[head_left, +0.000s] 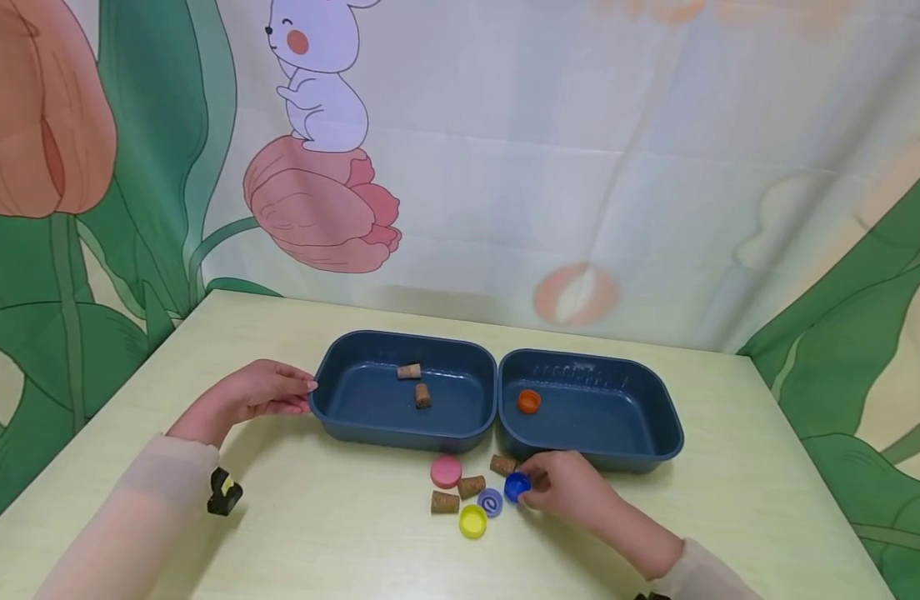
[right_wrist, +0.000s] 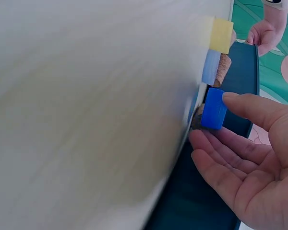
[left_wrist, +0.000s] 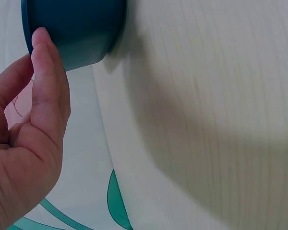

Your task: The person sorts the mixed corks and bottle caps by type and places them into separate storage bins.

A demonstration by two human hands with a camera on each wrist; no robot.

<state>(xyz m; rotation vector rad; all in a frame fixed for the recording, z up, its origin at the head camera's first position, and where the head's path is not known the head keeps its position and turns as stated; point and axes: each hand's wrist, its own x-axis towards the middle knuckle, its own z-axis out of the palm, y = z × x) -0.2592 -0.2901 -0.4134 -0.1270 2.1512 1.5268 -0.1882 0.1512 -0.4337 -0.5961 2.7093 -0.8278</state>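
My left hand (head_left: 268, 390) grips the rim of the left dark blue tray (head_left: 400, 433) at its left end, thumb at the rim and fingers along the outer wall (left_wrist: 81, 43). Two corks lie in that tray, one cork (head_left: 409, 372) behind the other cork (head_left: 422, 396). My right hand (head_left: 568, 492) pinches a blue bottle cap (right_wrist: 214, 109) in front of the right dark blue tray (head_left: 617, 461), which holds an orange bottle cap (head_left: 529, 402). Beside the blue cap are a purple cap (head_left: 490, 502), a yellow cap (head_left: 472, 522) and a cork (head_left: 502, 465).
Farther left on the table (head_left: 340, 533) lie a pink cap (head_left: 446, 472), a cork (head_left: 472, 487) and another cork (head_left: 445, 502). The trays stand side by side, touching. A printed curtain (head_left: 490, 183) hangs behind the table's back edge.
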